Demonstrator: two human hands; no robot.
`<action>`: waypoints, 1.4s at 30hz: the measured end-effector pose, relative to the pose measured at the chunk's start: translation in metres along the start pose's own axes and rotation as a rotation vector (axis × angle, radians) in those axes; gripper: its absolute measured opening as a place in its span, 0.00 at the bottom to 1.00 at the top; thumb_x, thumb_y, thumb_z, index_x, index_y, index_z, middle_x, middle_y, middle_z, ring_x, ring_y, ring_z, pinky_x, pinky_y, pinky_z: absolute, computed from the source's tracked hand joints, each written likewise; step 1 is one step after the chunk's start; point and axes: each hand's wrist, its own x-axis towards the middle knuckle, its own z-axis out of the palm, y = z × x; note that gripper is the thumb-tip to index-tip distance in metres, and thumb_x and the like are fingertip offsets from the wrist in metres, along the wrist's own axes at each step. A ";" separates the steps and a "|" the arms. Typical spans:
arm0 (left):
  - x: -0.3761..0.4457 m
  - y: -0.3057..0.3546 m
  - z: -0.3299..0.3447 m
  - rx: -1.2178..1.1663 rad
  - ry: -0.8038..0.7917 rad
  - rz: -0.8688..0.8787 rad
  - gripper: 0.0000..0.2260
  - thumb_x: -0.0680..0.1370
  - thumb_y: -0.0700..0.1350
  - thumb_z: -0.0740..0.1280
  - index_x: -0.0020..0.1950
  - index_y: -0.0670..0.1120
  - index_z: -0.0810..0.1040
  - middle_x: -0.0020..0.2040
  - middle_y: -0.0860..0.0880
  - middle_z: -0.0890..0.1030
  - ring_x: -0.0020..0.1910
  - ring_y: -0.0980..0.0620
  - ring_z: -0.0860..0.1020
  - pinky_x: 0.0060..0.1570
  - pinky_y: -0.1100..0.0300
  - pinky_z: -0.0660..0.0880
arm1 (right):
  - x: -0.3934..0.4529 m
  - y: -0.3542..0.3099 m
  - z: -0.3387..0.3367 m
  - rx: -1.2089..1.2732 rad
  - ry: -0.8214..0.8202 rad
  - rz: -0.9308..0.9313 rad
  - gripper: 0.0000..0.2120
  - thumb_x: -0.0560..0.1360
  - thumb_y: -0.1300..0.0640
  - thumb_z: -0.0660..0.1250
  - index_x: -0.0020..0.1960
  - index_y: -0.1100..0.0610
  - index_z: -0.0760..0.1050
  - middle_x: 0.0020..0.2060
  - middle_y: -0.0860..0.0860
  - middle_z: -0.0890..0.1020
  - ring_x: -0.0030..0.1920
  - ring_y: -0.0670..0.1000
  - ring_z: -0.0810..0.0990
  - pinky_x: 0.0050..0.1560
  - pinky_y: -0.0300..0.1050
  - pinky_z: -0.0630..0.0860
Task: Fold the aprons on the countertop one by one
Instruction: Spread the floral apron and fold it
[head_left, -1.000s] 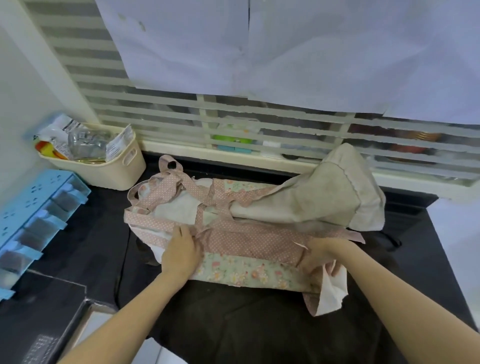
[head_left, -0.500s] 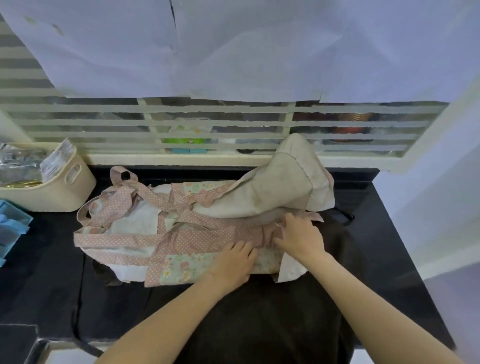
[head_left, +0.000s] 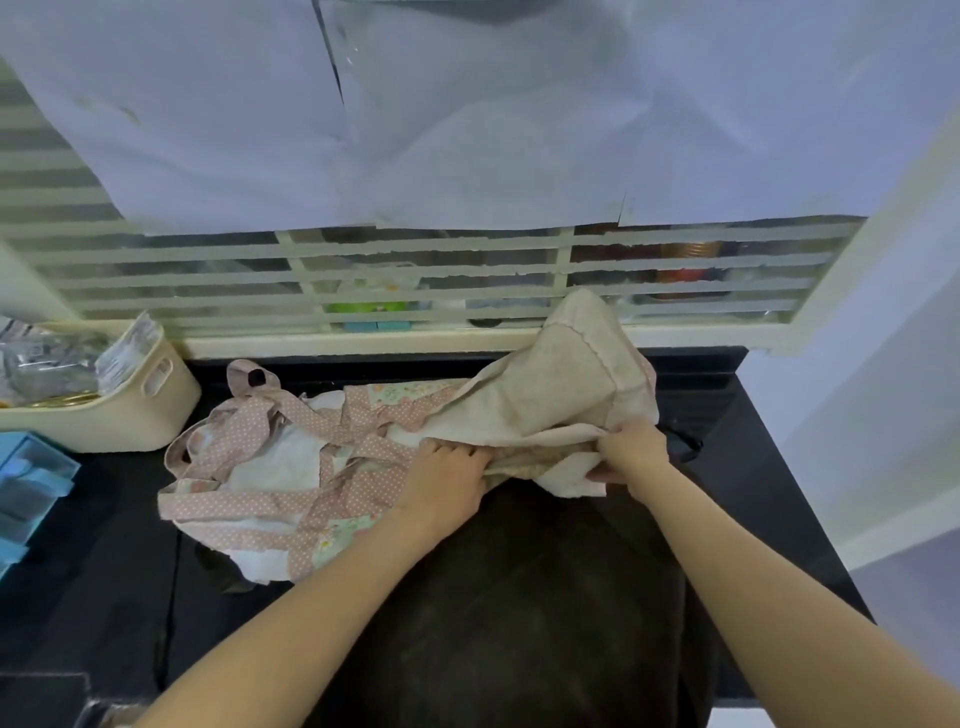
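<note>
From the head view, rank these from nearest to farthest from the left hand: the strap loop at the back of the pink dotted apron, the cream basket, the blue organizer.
1. Strap loop of the pink dotted apron, up and to the left of the left hand, near the window sill.
2. Cream basket, farther left on the countertop.
3. Blue organizer, at the frame's left edge.

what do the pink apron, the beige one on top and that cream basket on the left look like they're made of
Pink dotted apron: thin woven cloth, probably cotton, matte; it creases softly. Beige apron: heavier matte fabric, maybe canvas or linen, holding a peaked shape, with a stitched edge. Cream basket: looks like moulded plastic, smooth rigid walls with a cut-out handle.
</note>
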 end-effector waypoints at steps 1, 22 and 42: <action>0.001 -0.002 -0.006 -0.001 0.015 -0.025 0.13 0.58 0.44 0.78 0.41 0.47 0.82 0.33 0.50 0.81 0.31 0.49 0.80 0.33 0.58 0.74 | -0.002 -0.006 0.001 0.222 0.086 0.005 0.06 0.76 0.64 0.60 0.49 0.63 0.75 0.49 0.60 0.78 0.47 0.57 0.78 0.53 0.54 0.79; -0.009 -0.028 -0.007 -0.118 -0.304 -0.236 0.14 0.79 0.45 0.56 0.63 0.46 0.72 0.59 0.47 0.77 0.57 0.48 0.75 0.56 0.54 0.70 | -0.008 0.024 -0.030 -0.091 -0.511 0.023 0.24 0.69 0.57 0.74 0.63 0.57 0.72 0.61 0.55 0.76 0.61 0.56 0.75 0.61 0.53 0.75; -0.054 -0.058 0.019 -0.210 -0.454 -0.311 0.20 0.78 0.44 0.61 0.69 0.44 0.66 0.67 0.47 0.66 0.65 0.47 0.68 0.61 0.57 0.67 | -0.002 0.032 0.030 -1.094 -0.148 -0.479 0.15 0.78 0.59 0.58 0.64 0.58 0.69 0.62 0.55 0.73 0.64 0.57 0.68 0.60 0.48 0.68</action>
